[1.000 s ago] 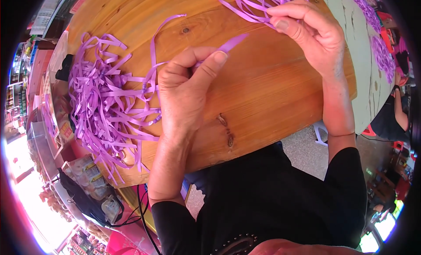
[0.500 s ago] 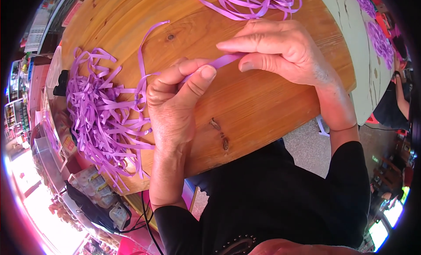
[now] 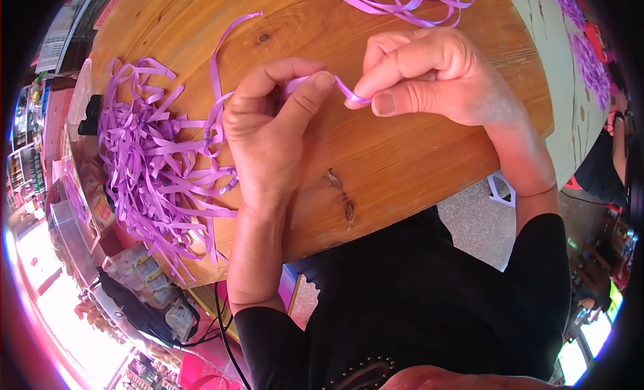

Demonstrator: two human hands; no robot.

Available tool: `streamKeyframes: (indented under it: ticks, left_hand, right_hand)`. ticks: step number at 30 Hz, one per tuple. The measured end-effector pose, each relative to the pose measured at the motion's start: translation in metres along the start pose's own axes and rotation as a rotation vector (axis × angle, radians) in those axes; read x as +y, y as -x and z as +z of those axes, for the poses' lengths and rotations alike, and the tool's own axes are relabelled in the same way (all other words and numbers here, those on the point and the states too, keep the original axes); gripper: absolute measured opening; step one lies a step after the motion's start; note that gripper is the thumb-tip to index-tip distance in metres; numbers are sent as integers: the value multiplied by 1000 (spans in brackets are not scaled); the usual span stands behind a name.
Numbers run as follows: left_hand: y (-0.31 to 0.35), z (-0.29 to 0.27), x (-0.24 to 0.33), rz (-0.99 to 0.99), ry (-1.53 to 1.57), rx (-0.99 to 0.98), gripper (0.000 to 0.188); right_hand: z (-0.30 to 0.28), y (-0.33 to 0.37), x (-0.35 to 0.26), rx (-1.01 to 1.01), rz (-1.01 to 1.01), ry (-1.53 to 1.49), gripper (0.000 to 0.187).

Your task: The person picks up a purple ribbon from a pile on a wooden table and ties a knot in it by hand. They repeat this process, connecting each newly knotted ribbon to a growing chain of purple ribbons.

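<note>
A purple ribbon (image 3: 343,88) spans the short gap between my hands, above the wooden table. My left hand (image 3: 272,121) pinches it between thumb and index finger, and part of it passes behind those fingers. Thumb and fingertips of my right hand (image 3: 429,78) are closed on its other end, where it looks folded or twisted. Beside my left wrist lies a large tangled pile of purple ribbons (image 3: 151,162), several with small knots or coils. One loose strand (image 3: 216,74) curves up from the pile toward the far side.
More purple ribbon (image 3: 409,4) lies in loose loops at the table's far edge. The round wooden tabletop (image 3: 389,168) rests beside a pale surface (image 3: 537,27) on the right, which carries another purple heap (image 3: 583,61). A bag (image 3: 134,309) and black cables sit low at the left.
My right fingers have closed on the ribbon, which was a flat strip and is now bent or twisted between the hands. The view has shifted slightly.
</note>
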State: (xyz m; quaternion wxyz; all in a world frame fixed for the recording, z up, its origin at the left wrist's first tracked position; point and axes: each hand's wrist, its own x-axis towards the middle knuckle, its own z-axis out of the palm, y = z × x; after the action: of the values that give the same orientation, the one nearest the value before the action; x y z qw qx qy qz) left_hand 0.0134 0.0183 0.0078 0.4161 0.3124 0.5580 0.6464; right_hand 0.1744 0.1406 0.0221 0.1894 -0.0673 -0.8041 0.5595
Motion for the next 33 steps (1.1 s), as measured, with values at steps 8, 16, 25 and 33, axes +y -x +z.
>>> streamKeyframes:
  ticks: [8, 16, 25, 33]
  left_hand:
    - [9, 7, -17, -43, 286, -36, 13]
    - [14, 15, -19, 19, 187, 6, 14]
    - [14, 17, -20, 71, 109, 29, 13]
    - [16, 21, -8, -14, 125, 56, 14]
  right_hand:
    - [17, -2, 7, 166, 38, -244, 21]
    - [2, -30, 51, 415, -1154, 743, 28]
    - [15, -14, 47, 425, -793, 469, 25]
    - [4, -14, 30, 53, -561, 118, 19]
